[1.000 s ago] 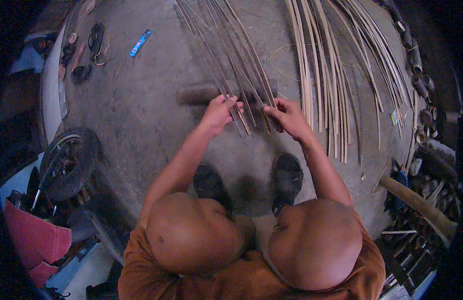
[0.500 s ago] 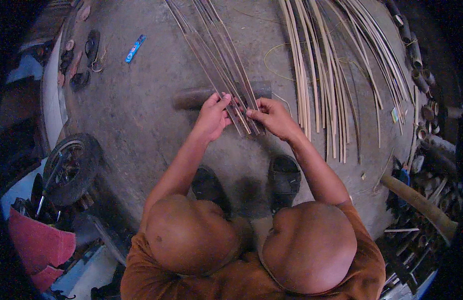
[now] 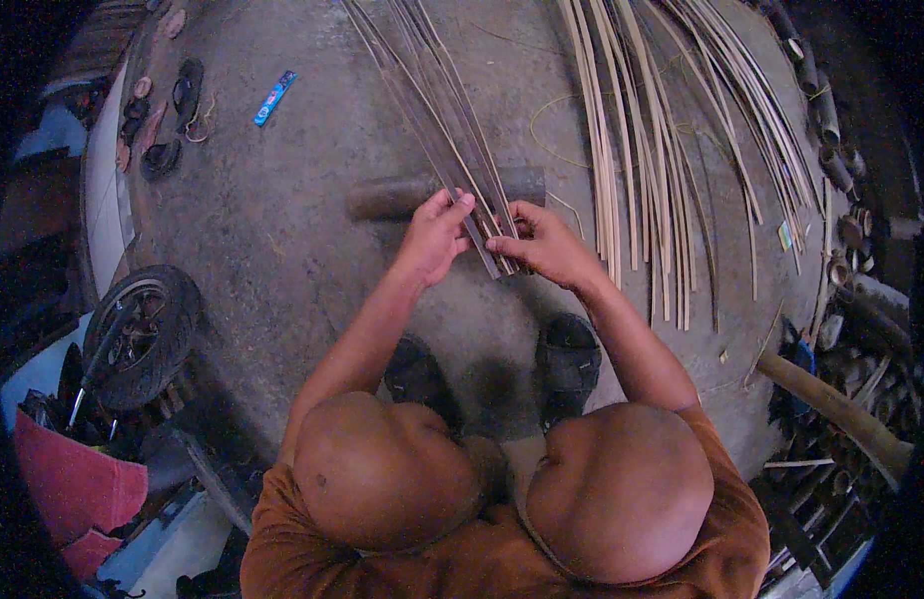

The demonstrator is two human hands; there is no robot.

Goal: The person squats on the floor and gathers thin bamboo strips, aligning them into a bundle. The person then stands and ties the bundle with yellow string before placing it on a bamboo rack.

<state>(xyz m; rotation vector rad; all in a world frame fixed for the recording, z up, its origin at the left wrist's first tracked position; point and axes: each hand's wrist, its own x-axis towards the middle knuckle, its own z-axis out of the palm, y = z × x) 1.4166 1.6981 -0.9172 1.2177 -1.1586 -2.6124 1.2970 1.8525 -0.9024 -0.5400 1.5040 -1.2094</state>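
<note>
Several long, thin brown bamboo strips [image 3: 425, 110] run from the top of the view down to my hands. Around the near ends of part of them, my left hand [image 3: 438, 236] is closed, thumb on top. On the right, my right hand [image 3: 544, 243] pinches the other strips between thumb and fingers. The strips' near ends stick out a little below my hands. Beneath them a dark round log [image 3: 394, 196] lies across the concrete floor, partly hidden by my hands and the strips.
Long pale strips [image 3: 604, 160] lie in rows on the floor to the right. A blue packet [image 3: 274, 98] and sandals [image 3: 187, 90] are at the upper left. A wheel [image 3: 143, 337] stands at the left; bamboo pieces [image 3: 861, 389] are heaped at the right beside a thick pole [image 3: 831, 404].
The strips have drawn closer together into a narrower bundle, their far ends shifting slightly right. My left hand has moved a little right, toward my right hand.
</note>
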